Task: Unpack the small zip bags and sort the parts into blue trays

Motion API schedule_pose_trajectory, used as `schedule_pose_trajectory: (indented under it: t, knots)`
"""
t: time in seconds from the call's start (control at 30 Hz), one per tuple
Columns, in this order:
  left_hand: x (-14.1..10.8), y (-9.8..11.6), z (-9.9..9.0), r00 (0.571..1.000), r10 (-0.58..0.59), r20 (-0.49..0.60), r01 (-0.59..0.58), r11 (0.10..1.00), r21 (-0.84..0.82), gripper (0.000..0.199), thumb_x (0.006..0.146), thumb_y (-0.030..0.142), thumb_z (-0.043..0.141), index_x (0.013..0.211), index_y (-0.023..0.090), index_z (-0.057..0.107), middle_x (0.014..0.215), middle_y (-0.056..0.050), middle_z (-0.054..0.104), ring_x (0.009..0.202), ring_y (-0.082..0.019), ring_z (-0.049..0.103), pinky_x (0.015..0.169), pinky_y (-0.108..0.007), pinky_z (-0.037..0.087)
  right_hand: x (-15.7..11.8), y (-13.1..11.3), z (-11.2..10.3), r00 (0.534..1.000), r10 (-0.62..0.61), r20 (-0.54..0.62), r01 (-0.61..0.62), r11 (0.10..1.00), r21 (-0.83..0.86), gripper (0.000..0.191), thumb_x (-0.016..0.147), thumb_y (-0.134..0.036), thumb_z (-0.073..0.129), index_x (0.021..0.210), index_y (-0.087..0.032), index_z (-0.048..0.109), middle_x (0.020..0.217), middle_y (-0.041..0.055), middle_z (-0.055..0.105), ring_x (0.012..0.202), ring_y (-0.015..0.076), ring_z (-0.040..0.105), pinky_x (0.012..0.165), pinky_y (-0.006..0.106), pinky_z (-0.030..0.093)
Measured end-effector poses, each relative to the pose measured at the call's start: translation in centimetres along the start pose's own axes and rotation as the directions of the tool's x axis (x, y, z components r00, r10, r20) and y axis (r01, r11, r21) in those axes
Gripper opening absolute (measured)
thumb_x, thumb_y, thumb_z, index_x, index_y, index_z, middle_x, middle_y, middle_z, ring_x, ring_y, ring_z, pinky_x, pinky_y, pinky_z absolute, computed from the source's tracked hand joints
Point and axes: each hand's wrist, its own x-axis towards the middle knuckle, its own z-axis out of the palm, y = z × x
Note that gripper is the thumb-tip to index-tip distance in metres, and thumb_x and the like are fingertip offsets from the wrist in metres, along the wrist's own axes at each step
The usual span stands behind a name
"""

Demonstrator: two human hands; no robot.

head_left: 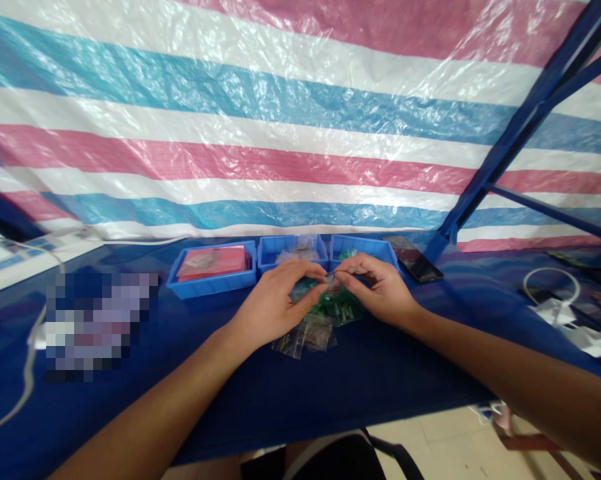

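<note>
My left hand (290, 293) and my right hand (375, 283) meet over the middle of the table, fingertips pinched close together. Between them is a small clear plastic bag (332, 283), gripped at its edges by both hands; what it contains is too small to tell. Beneath the hands lies a pile of green packets (343, 312). Nearer to me, clear bags with brownish contents (308, 335) rest on the blue table. Just behind my fingers stand a blue bin with clear bags (265, 252) and a blue bin with green pieces (388, 251).
At the left, another blue bin (210, 285) holds red packets (215, 261). A dark phone (418, 261) lies right of the bins. White cable (28, 373) runs along the left side. Blue metal bars (500, 153) and a striped plastic sheet (260, 160) rise behind the table (380, 373).
</note>
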Motion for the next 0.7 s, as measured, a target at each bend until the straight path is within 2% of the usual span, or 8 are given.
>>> schedule_pose_trajectory:
  t: [0.07,0.13,0.2,0.3,0.4,0.5,0.6,0.7]
  knots:
    - [-0.1,0.1,0.1,0.996,-0.084,0.008,0.084,0.995,-0.054,0.033,0.105,0.036,0.068,0.136,0.025,0.065,0.118,-0.005,0.082,0.105,-0.024,0.079,0.066,-0.027,0.058,-0.1,0.2,0.4,0.999,0.04,0.009,-0.041,0.994,0.101,0.019,0.102,-0.041,0.075,0.111,-0.024,0.072,0.096,0.0043,0.082,0.086,0.0213,0.08,0.083,0.036,0.066]
    - [-0.1,0.2,0.3,0.993,-0.119,0.019,0.121,0.988,-0.093,0.041,0.103,0.034,0.069,0.142,0.025,0.06,0.112,-0.003,0.083,0.095,-0.022,0.08,0.057,-0.025,0.053,-0.2,0.3,0.7,0.996,0.081,0.033,-0.086,0.976,0.199,0.024,0.101,-0.043,0.076,0.116,-0.025,0.07,0.095,0.003,0.081,0.083,0.0211,0.081,0.082,0.036,0.069]
    - [0.0,0.2,0.4,0.992,-0.123,0.004,0.122,0.986,-0.113,0.04,0.102,0.033,0.069,0.141,0.025,0.06,0.107,-0.003,0.083,0.092,-0.022,0.08,0.061,-0.026,0.054,-0.3,0.2,0.7,0.993,0.099,0.056,-0.109,0.968,0.227,0.032,0.103,-0.044,0.073,0.129,-0.027,0.066,0.097,0.0024,0.081,0.081,0.0212,0.08,0.079,0.037,0.07]
    - [0.1,-0.2,0.5,0.988,-0.148,-0.032,0.14,0.974,-0.176,0.039,0.103,0.034,0.069,0.139,0.025,0.06,0.105,-0.003,0.082,0.097,-0.023,0.079,0.074,-0.029,0.059,-0.4,-0.1,0.2,0.999,0.019,0.048,-0.022,0.997,0.067,0.037,0.11,-0.041,0.06,0.146,-0.031,0.063,0.109,0.0048,0.08,0.075,0.0188,0.078,0.073,0.035,0.069]
    - [0.2,-0.8,0.6,0.977,-0.207,-0.051,0.182,0.937,-0.299,0.034,0.105,0.039,0.067,0.135,0.024,0.063,0.106,-0.004,0.081,0.098,-0.023,0.078,0.085,-0.033,0.061,-0.2,-0.7,-0.4,0.985,-0.132,0.109,0.146,0.981,-0.131,0.036,0.113,-0.029,0.048,0.142,-0.03,0.07,0.122,0.0072,0.078,0.076,0.0164,0.076,0.077,0.035,0.066]
    - [0.3,-1.2,0.5,0.977,-0.207,-0.045,0.18,0.925,-0.334,0.024,0.107,0.042,0.065,0.119,0.023,0.074,0.112,-0.006,0.082,0.104,-0.024,0.078,0.093,-0.035,0.061,0.1,-1.1,-0.6,0.97,-0.203,0.136,0.226,0.955,-0.191,0.032,0.11,-0.024,0.055,0.135,-0.028,0.074,0.125,0.0087,0.079,0.094,0.0207,0.078,0.082,0.035,0.066]
    - [0.2,-1.0,0.3,0.988,-0.153,-0.024,0.142,0.954,-0.265,0.027,0.11,0.043,0.06,0.119,0.024,0.077,0.111,-0.005,0.082,0.104,-0.023,0.078,0.095,-0.034,0.06,0.2,-1.3,-0.5,0.979,-0.189,0.078,0.201,0.962,-0.184,0.022,0.105,-0.03,0.067,0.123,-0.027,0.08,0.111,0.0078,0.082,0.093,0.0224,0.078,0.079,0.035,0.064]
    - [0.2,-0.5,0.1,0.995,-0.092,-0.046,0.083,0.982,-0.169,0.031,0.113,0.043,0.054,0.122,0.023,0.077,0.101,-0.005,0.08,0.095,-0.021,0.076,0.092,-0.033,0.059,0.2,-1.0,-0.2,0.998,-0.046,0.039,0.049,0.996,-0.074,0.02,0.104,-0.04,0.071,0.11,-0.024,0.082,0.092,0.0055,0.08,0.075,0.0194,0.074,0.069,0.032,0.061]
